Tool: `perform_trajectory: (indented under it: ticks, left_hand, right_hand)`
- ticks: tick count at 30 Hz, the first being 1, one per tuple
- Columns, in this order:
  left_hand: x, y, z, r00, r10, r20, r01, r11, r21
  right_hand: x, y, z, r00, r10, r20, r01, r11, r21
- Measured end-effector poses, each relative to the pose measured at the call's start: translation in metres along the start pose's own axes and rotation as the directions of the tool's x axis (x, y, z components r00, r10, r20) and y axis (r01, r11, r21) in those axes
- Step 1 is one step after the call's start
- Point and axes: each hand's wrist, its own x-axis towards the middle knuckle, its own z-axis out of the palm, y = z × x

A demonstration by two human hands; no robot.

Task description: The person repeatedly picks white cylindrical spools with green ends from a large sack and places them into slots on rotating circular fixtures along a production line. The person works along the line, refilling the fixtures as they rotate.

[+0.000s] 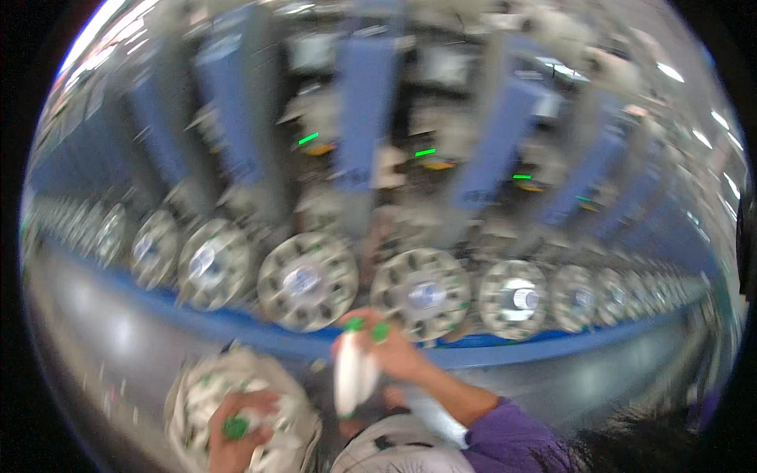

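Observation:
Two white yarn bobbins (351, 382) with green ends hang side by side from my right hand (394, 352), its fingers closed round their upper ends. This hand is just in front of a round, pale bobbin magazine (420, 294) with pockets around its rim. Lower left, my left hand (224, 451) is over an open cloth sack (180, 402) and closed on another yarn bobbin, whose green end (235, 428) shows between thumb and fingers. More white bobbins (209, 392) with green ends lie in the sack. Motion blur softens the finger detail.
A long row of similar magazines, one (307, 281) left of my right hand, runs across the machine. Blue upright panels (365, 102) rise behind them, with green lights between. A blue rail (505, 356) curves along the front, above a grey floor (118, 331).

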Motion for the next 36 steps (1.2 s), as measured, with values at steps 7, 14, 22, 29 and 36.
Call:
perform_trajectory:
  ticks: [7,14,22,29,36]
  left_hand:
    - [0.086,0.061,0.064,0.99,0.093,0.106,-0.043,0.913,-0.406]
    - [0.143,-0.06,0.136,0.835,-0.477,0.275,0.329,0.833,0.444]
    - [0.169,-0.001,0.197,0.85,-0.48,0.218,0.525,0.735,-0.43]
    - [0.164,-0.004,0.196,0.95,-0.289,0.119,0.298,0.722,-0.624]
    - [0.107,-0.051,0.164,0.91,-0.414,0.032,0.252,0.488,-0.836]
  right_hand:
    - [-0.042,-0.001,-0.074,0.915,-0.024,-0.402,-0.059,0.98,-0.192]
    - [-0.172,0.035,-0.122,0.931,0.282,-0.231,-0.329,0.923,-0.198]
    - [-0.196,0.006,-0.167,0.871,0.388,-0.301,-0.38,0.921,0.086]
    - [-0.103,-0.03,-0.171,0.924,0.318,0.211,-0.17,0.839,-0.516]
    - [-0.111,-0.013,-0.167,0.954,-0.264,0.144,0.3,0.841,-0.45]
